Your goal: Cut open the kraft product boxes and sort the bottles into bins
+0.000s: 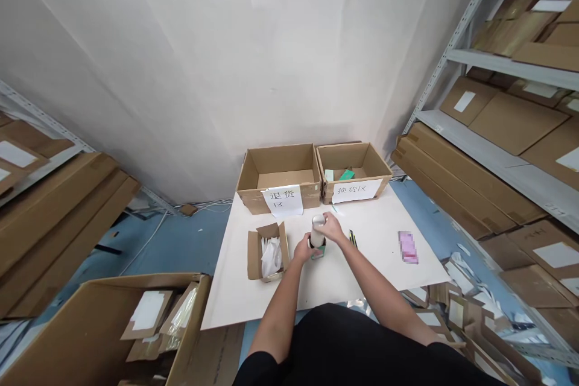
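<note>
Over the middle of the white table, my right hand (332, 228) grips the upper part of a pale cylindrical container (318, 234). Its lower end sits inside a small green box (319, 252), and whether it is moving in or out cannot be told. Wrapped round the left side of that box is my left hand (304, 248). To the left stands an opened cardboard carton (253, 256) with white crumpled packing paper (271, 256) inside. A dark box cutter (353, 239) with yellow-green parts lies just right of my right forearm.
Two labelled cardboard boxes stand at the table's back: the left box (246, 199) and the right box (384, 178), which holds small green and white packages. A pixelated pink item (408, 247) lies at right. A large carton (199, 301) with parcels stands front left. Loaded shelves (497, 66) flank both sides.
</note>
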`<state>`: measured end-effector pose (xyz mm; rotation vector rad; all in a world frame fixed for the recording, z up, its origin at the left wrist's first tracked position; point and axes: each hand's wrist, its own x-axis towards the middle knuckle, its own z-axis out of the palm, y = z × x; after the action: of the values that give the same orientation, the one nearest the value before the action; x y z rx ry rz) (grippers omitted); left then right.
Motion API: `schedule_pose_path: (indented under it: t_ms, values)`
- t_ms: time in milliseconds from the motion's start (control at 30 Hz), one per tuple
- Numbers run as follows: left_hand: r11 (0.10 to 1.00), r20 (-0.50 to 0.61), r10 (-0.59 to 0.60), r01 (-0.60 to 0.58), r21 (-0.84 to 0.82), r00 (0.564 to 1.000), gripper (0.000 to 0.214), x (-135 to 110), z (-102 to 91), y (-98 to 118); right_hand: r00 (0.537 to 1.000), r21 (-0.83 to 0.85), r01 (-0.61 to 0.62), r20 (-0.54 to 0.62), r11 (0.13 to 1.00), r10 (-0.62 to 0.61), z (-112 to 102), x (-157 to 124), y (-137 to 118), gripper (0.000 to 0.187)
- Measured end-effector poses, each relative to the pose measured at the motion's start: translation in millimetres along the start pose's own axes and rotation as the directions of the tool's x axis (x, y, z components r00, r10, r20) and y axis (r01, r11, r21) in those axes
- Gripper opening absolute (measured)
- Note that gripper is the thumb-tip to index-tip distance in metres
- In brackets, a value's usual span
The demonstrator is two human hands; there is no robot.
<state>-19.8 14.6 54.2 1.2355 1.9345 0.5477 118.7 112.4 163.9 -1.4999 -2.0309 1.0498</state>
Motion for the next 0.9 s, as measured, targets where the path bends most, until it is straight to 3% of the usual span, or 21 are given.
schedule_pose_path:
  t_ms: [100,200,233,300,367,400,500,600,733,833,900]
  values:
    - [0.999,0.035,-0.01,0.008,0.039,0.999,0.084,-10,-10.7,16,0.989,0.209,0.148,-0.02,0.967,-0.147,-56,12,-42,0.044]
    - [0.994,0.036,0.094,-0.096,0.051,0.995,0.106,-25,-43.7,32,0.96,0.301,0.278,-0.069,0.912,-0.27,-101,14,-79,0.041]
    - [0.989,-0.01,0.147,-0.146,0.03,0.989,0.108,-31,-59.2,39,0.953,0.319,0.302,-0.07,0.898,-0.295,-112,12,-88,0.041]
    - [0.965,-0.203,0.229,-0.25,-0.085,0.952,0.087,-45,-92.1,58,0.947,0.348,0.317,-0.066,0.883,-0.314,-124,7,-100,0.043]
    - [0.902,-0.367,0.251,-0.354,-0.247,0.896,0.066,-60,-119.9,85,0.952,0.377,0.301,-0.063,0.876,-0.3,-127,1,-107,0.045]
    - [0.856,-0.411,0.269,-0.412,-0.313,0.871,0.066,-67,-129.8,102,0.956,0.396,0.287,-0.062,0.872,-0.287,-126,-1,-110,0.046]
    - [0.767,-0.457,0.327,-0.515,-0.382,0.827,0.097,-80,-142.9,156,0.967,0.449,0.245,-0.051,0.859,-0.25,-118,-6,-117,0.05]
    - [0.774,-0.504,0.327,-0.533,-0.343,0.8,0.109,-82,-144.5,193,0.966,0.543,0.223,-0.014,0.809,-0.257,-112,-9,-117,0.056]
    - [0.761,-0.526,0.291,-0.527,-0.38,0.799,0.122,-82,-154.6,197,0.925,0.7,0.134,0.166,0.702,-0.342,-110,-16,-95,0.083]
    - [0.671,-0.434,0.294,-0.507,-0.54,0.851,0.13,-84,-164.6,190,0.835,0.722,0.077,0.331,0.688,-0.44,-101,-26,-76,0.11]
    - [0.632,-0.374,0.312,-0.484,-0.605,0.874,0.128,-85,-167.9,189,0.824,0.73,0.071,0.341,0.679,-0.453,-91,-34,-71,0.124]
